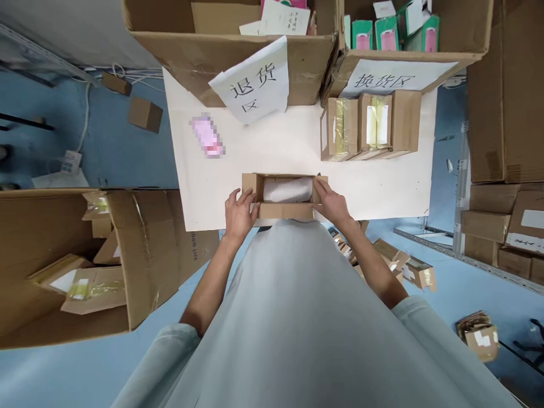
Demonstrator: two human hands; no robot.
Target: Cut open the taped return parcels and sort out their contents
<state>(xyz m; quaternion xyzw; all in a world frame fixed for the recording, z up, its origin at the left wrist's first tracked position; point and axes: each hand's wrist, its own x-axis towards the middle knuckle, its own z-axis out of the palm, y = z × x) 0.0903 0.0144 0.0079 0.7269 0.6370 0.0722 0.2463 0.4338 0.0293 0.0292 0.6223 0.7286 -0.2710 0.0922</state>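
Parcels [91, 286] fill the big carton [147, 249] at far left. On the white table [263, 147], at its near edge, the left hand [238, 215] clasps the left end of the small open box [283, 211] (white wrapped item [288, 190] inside); the right hand [334, 205] clasps its right end.

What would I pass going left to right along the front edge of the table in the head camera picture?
Left hand → open cardboard box with a white wrapped item inside → right hand.
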